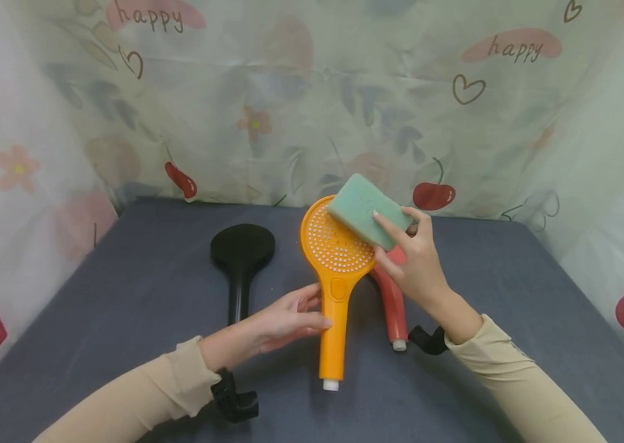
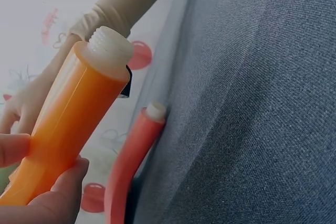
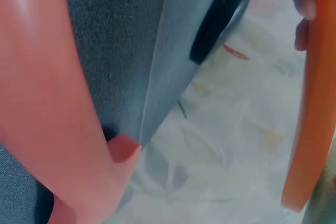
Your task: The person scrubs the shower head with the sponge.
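An orange shower head (image 1: 335, 295) is held up over the table, its dotted face toward the head camera and its white threaded end down. My left hand (image 1: 292, 319) grips its handle between thumb and fingers; in the left wrist view the hand (image 2: 58, 195) holds the orange handle (image 2: 73, 124) near the threaded end. My right hand (image 1: 414, 261) pinches a green sponge (image 1: 367, 210), which lies over the upper right of the dotted face. In the right wrist view the sponge (image 3: 323, 198) shows only at the lower right edge, beside the orange head.
A black shower head (image 1: 242, 249) lies on the dark table (image 1: 124, 295) to the left. Behind the right hand lies a red shower head (image 1: 392, 301), partly hidden. Black straps with mounts are on both wrists. Patterned cloth (image 1: 312, 123) hangs at the back and sides.
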The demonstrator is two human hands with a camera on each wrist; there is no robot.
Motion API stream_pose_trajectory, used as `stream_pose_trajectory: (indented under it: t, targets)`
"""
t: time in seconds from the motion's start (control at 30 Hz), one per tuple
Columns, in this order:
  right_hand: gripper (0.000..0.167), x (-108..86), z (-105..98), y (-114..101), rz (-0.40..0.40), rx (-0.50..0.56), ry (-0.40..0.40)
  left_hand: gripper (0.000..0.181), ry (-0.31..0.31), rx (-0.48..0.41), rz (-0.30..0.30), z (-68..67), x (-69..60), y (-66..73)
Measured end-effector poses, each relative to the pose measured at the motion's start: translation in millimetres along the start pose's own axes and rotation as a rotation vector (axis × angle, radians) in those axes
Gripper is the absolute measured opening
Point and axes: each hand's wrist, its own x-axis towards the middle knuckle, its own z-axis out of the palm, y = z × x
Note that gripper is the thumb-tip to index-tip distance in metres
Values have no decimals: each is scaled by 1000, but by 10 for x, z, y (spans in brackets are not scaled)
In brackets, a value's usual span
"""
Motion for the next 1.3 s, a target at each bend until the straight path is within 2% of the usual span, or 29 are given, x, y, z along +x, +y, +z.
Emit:
stream_pose_trajectory:
  t: [0.1, 0.2, 0.4, 0.47, 0.53, 0.63, 0.7, 0.83, 0.93, 1.03, 1.2, 1.3]
  targets:
    - [46, -9, -8, -33, -16, 14, -18, 69, 10, 1, -2, -7, 4, -2]
    - [48, -47, 12, -107, -68, 32, -59, 69, 18, 4, 1, -12, 11, -1]
    - [35, -131, 91, -193, -259, 86, -110, 70, 15, 7, 24, -16, 22, 8]
    - [35, -132, 94, -190, -291, 86, -118, 70, 17, 7, 28, -21, 22, 8]
    - [35, -121, 82, -168, -276, 72, -124, 70, 23, 1, 23, -25, 20, 7]
    - [44, -86, 43, -106, -192, 36, -125, 70, 35, -4, 10, -29, 14, 2]
    - [49, -63, 19, -56, -126, 10, -104, 69, 40, -10, 1, -28, 10, -2]
    - [47, -28, -13, 22, -16, -17, -49, 70, 46, -14, -6, -21, 6, -6]
    - [47, -39, -15, 29, 5, -3, -39, 69, 48, -17, -6, -19, 7, -9]
    - [47, -81, 5, -2, -58, 23, -67, 69, 47, -22, -1, -22, 13, -8]
    - [34, -159, 62, -56, -240, 85, -130, 69, 41, -20, 11, -31, 19, 0]
    - [35, -174, 65, -46, -285, 88, -132, 69, 36, -18, 14, -34, 16, 5]
